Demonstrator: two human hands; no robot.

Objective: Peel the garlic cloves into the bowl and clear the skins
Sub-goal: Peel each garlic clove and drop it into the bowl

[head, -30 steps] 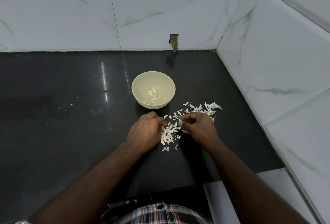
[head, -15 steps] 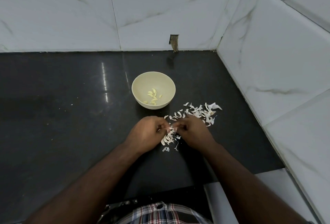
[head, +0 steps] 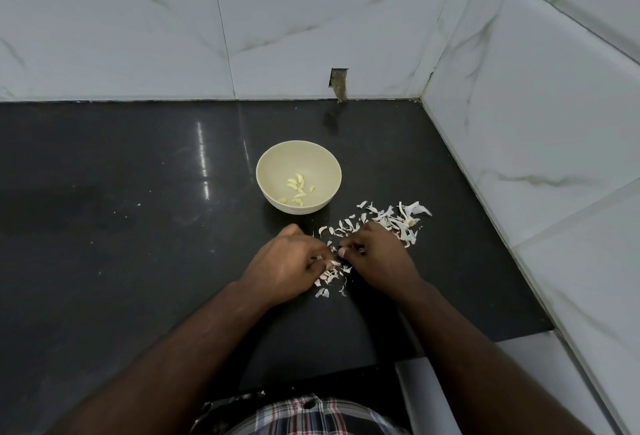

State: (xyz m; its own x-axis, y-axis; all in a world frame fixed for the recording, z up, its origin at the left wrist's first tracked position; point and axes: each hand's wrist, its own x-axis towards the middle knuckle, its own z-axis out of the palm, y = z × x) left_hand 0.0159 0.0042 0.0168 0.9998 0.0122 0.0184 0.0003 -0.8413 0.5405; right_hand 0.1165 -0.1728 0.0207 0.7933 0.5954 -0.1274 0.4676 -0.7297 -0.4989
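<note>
While the black table [head: 138,226] fills most of the view, with white marbled wall tiles [head: 311,18] closing its far and right sides, the work sits in a small patch near its middle. At the bottom edge a checked shirt [head: 311,414] is cut off by the frame. Beyond the hands stands the cream bowl [head: 277,160], probably set that near so each finished clove is only a short drop away; several peeled cloves [head: 298,190] already lie inside. Loose skins [head: 391,219] trail to the right of the bowl and down between the hands, likely left where they fall for clearing later. The left hand [head: 287,264] rests low with fingers curled on a pale piece at its tips, seemingly to steady it. Just beside it, the right hand [head: 377,254] has its fingers drawn together in a pinch, apparently at skin, though I cannot tell what it grips. Whether an unpeeled clove lies between them is hidden by the knuckles.
</note>
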